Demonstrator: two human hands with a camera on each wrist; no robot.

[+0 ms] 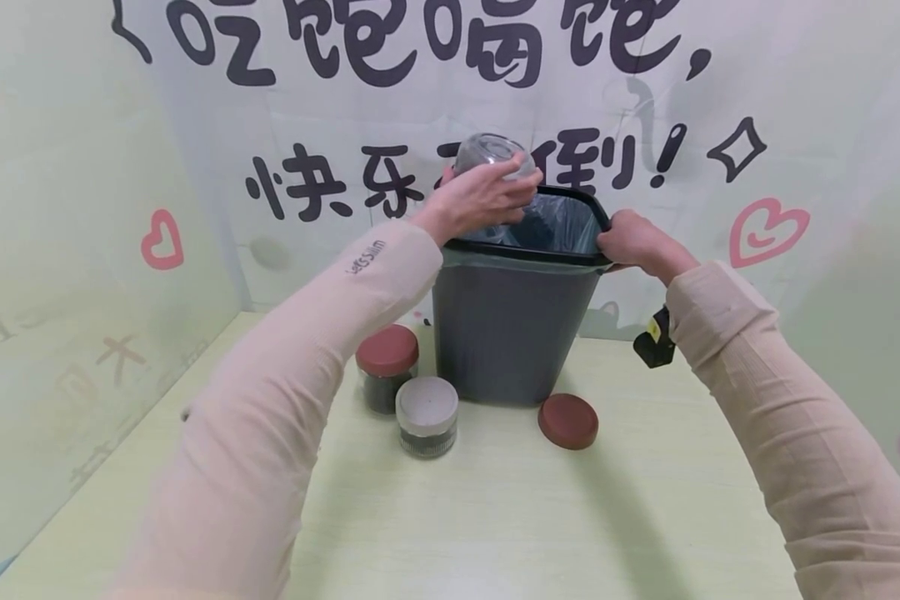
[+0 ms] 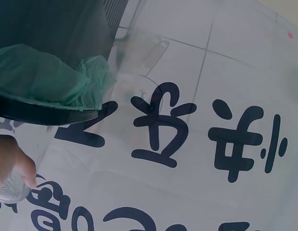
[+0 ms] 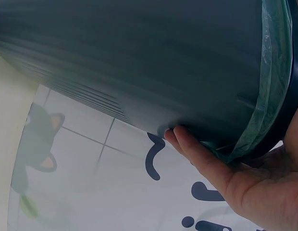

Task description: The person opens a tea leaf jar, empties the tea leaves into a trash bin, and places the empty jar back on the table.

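Note:
My left hand [image 1: 487,198] holds a clear jar [image 1: 486,150] bottom-up above the mouth of a dark grey trash bin [image 1: 513,333]. In the left wrist view that hand [image 2: 9,163] shows at the left edge with part of the jar [image 2: 12,190], beside the bin's black rim. A translucent bag [image 1: 570,223] lines the bin and folds over its rim. My right hand [image 1: 636,240] grips the rim at the right corner; in the right wrist view its fingers [image 3: 202,159] lie against the bin's outer wall below the rim.
Left of the bin stand a jar with a red lid [image 1: 387,352] and a smaller jar with a whitish lid [image 1: 427,404]. A loose red lid [image 1: 568,421] lies at the bin's front right. Partly behind the right sleeve is a black-and-yellow object [image 1: 652,343]. A printed sheet [image 1: 330,108] covers the back wall.

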